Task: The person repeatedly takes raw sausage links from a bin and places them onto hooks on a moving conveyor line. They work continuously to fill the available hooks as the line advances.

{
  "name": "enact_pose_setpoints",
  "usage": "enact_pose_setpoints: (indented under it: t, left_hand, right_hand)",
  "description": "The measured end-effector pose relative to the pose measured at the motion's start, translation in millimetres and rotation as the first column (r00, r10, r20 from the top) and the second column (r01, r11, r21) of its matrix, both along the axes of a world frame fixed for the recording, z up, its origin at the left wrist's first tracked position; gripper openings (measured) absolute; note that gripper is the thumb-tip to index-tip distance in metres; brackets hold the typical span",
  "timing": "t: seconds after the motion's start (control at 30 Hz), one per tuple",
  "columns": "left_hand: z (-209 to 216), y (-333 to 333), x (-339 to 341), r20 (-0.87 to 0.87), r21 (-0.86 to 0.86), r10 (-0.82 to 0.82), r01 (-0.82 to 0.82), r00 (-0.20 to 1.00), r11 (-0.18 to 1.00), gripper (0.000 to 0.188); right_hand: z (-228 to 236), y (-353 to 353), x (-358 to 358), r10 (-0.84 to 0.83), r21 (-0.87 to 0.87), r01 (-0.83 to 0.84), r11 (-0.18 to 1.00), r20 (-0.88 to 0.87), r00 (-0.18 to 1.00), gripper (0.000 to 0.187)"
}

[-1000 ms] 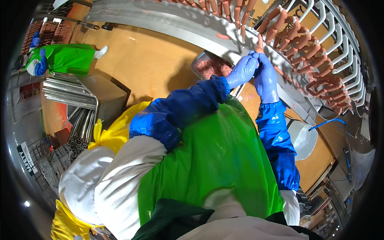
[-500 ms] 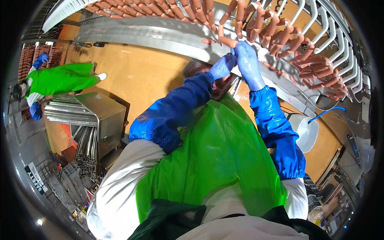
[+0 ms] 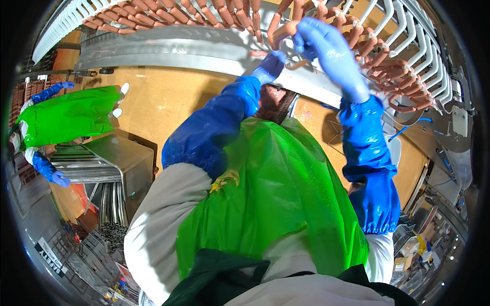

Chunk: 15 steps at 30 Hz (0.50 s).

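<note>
Strings of brown sausages (image 3: 232, 15) hang in loops from white hooks (image 3: 416, 30) on a curved rail over a metal trough (image 3: 153, 51). My right hand (image 3: 329, 51), in a blue glove, is raised at the loops with its fingers closed on a sausage link (image 3: 284, 31). Lower and to the left, my left hand (image 3: 268, 67), gloved too, is closed over the trough's near edge. A thin sausage end (image 3: 298, 65) shows at its fingertips, partly hidden by my right hand.
Below my hands stands a dark red basket (image 3: 273, 103) holding pinkish meat. At left are a metal cart (image 3: 125, 153) with stacked rods and a person in a green apron (image 3: 71, 115). A blue hose (image 3: 408, 127) runs at right. A meat scrap (image 3: 258, 53) lies in the trough.
My hands have come apart. The right has risen toward the loops and the left has shifted left and up. The person at left has turned and spread their arms.
</note>
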<state>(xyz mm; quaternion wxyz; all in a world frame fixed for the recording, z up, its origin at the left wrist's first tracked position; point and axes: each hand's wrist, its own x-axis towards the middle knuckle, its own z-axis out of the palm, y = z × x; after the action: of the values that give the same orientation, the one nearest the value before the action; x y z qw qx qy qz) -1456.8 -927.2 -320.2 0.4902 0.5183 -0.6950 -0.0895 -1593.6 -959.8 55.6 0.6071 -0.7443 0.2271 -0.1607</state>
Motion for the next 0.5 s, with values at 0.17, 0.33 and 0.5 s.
enact_pose_setpoints:
  t: [0.17, 0.33, 0.5]
  left_hand:
    - [194.6, -27.9, -12.8, -0.541, 0.314, 0.245, -0.077, 0.805, 0.946, 0.046]
    - [198.6, -28.5, -1.2, -0.731, 0.384, 0.119, 0.26, 0.672, 0.886, 0.028]
    - [229.4, 20.9, 7.2, -1.0, -0.031, -0.027, 0.632, -0.015, 0.774, 0.032]
  right_hand:
    - [32.0, -11.2, 21.6, -0.046, -0.136, 0.042, 0.99, -0.03, 0.998, 0.031]
    - [-19.5, -43.2, 21.5, -0.043, -0.245, 0.022, 0.969, -0.08, 0.996, 0.02]
    - [-138.7, -55.8, -23.2, 0.04, -0.502, -0.062, 0.863, -0.055, 0.998, 0.027]
